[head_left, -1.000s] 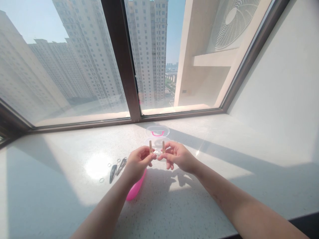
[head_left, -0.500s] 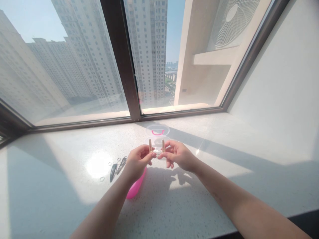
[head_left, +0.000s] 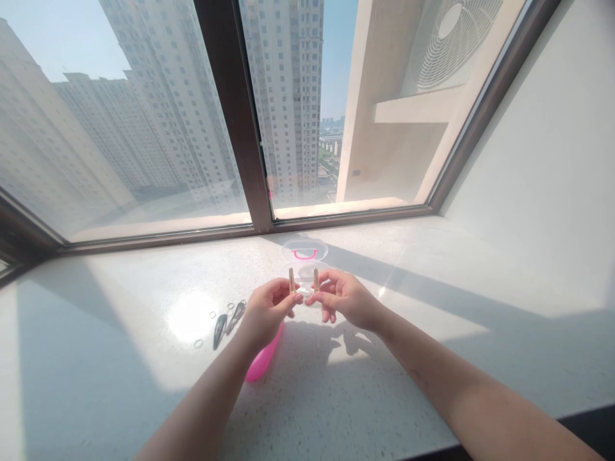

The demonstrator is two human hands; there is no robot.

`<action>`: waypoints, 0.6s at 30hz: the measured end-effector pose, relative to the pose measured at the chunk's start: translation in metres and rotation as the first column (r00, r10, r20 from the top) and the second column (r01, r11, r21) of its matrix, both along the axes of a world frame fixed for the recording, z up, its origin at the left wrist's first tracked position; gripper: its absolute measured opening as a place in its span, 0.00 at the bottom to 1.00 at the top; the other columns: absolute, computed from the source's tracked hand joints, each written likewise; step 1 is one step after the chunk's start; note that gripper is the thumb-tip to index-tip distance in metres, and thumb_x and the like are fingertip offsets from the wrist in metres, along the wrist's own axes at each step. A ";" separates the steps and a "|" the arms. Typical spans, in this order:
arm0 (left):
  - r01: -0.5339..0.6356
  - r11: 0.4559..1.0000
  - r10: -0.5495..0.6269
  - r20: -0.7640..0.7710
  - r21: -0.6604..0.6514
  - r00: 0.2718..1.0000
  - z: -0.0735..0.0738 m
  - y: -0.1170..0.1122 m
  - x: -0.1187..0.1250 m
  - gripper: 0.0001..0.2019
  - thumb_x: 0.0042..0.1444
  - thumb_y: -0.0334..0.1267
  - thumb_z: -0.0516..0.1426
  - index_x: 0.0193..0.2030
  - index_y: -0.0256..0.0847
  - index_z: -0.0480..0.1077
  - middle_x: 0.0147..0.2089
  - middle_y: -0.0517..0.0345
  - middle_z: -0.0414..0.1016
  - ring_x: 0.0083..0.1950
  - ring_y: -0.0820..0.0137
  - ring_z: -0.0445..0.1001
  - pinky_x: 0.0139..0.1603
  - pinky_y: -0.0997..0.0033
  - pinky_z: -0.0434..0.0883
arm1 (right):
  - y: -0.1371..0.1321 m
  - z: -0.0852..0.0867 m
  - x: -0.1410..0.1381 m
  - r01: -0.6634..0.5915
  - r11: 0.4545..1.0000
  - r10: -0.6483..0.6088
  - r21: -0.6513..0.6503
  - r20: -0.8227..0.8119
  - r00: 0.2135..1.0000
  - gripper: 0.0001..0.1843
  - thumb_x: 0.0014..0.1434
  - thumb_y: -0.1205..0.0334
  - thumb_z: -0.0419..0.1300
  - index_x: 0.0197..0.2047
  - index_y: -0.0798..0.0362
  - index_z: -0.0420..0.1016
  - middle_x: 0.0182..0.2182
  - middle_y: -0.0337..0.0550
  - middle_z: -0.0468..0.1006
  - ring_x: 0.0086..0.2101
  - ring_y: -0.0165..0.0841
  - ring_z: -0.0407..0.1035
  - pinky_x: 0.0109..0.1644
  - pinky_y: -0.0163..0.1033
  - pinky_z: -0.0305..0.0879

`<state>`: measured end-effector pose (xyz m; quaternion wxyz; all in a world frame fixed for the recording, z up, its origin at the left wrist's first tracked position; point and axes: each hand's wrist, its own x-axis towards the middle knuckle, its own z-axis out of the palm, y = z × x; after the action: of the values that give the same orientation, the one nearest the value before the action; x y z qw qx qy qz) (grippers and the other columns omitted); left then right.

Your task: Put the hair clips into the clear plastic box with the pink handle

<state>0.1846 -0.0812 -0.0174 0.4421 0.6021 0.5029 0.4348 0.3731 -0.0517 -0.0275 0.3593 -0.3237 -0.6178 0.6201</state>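
Observation:
My left hand [head_left: 270, 308] pinches a slim gold-coloured hair clip [head_left: 291, 280] upright between thumb and fingers. A matching gold-coloured clip [head_left: 316, 280] stands upright in the pinch of my right hand [head_left: 346, 298]. The two clips are held side by side with a small gap, above the sill. Behind them is a clear plastic box [head_left: 314, 266], partly hidden by the hands, and beyond it a clear lid [head_left: 289, 251] with a pink handle. Below my left wrist lies a bright pink object [head_left: 260, 367], mostly covered by the arm.
Left of my left hand, two dark snap hair clips [head_left: 220, 331] lie on the speckled white sill [head_left: 307, 397] with several thin rings [head_left: 198, 344]. A dark window frame [head_left: 259, 211] borders the far side, a white wall [head_left: 552, 179] the right.
Both hands hold nearly the same pose with the clips. The whole view has shifted very slightly; nothing has been taken up or let go.

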 end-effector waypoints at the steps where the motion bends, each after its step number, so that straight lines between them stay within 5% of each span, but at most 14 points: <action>1: 0.000 1.000 0.000 0.000 0.000 1.000 0.000 0.000 0.000 0.08 0.52 0.37 0.59 0.36 0.35 0.71 0.29 0.57 0.75 0.26 0.75 0.70 0.26 0.76 0.70 | 0.000 0.000 0.000 -0.002 1.000 0.002 0.002 0.001 1.000 0.08 0.56 0.65 0.59 0.39 0.55 0.64 0.31 0.45 0.79 0.19 0.25 0.69 0.20 0.30 0.63; 18: 0.003 1.000 -0.003 0.027 0.003 1.000 0.000 -0.001 0.000 0.08 0.50 0.37 0.60 0.36 0.35 0.71 0.27 0.57 0.75 0.25 0.74 0.70 0.26 0.75 0.70 | -0.001 0.000 -0.001 0.007 1.000 -0.007 0.002 0.017 1.000 0.09 0.55 0.64 0.60 0.39 0.55 0.64 0.33 0.46 0.80 0.19 0.26 0.69 0.20 0.30 0.62</action>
<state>0.1844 -0.0825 -0.0175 0.4487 0.5977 0.4953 0.4429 0.3724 -0.0523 -0.0271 0.3563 -0.3309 -0.6203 0.6154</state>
